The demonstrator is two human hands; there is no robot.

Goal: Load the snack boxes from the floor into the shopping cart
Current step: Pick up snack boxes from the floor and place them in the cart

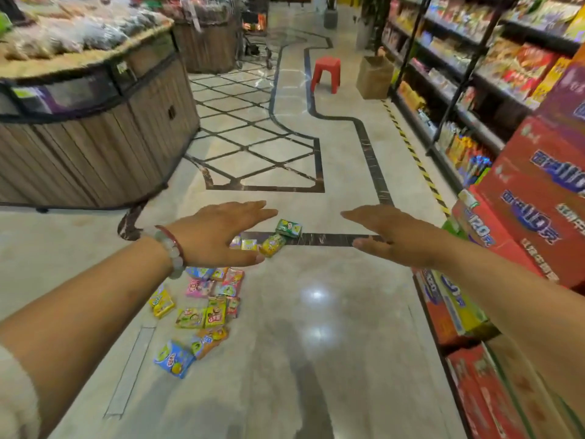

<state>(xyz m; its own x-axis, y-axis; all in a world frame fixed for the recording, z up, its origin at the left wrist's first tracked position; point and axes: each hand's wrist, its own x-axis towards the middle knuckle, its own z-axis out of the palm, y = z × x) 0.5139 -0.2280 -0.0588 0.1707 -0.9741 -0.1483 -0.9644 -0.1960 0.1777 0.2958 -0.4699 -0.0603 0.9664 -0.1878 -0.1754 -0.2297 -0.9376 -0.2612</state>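
Several small colourful snack boxes (202, 305) lie scattered on the shiny floor at the lower centre-left. A green box (288, 228) and a yellow box (273, 245) lie furthest out, by a dark floor stripe. My left hand (218, 232) is stretched forward above the far boxes, fingers straight, holding nothing; part of the pile is hidden under it. My right hand (389, 232) is also stretched out flat and empty, to the right of the boxes. A shopping cart (254, 36) stands far down the aisle, partly behind a wooden stand.
A round wooden display stand (95, 137) fills the left. Shelves of snacks (474, 74) and stacked red cartons (538, 201) line the right. A red stool (326, 74) and a cardboard box (375, 77) stand further up the aisle.
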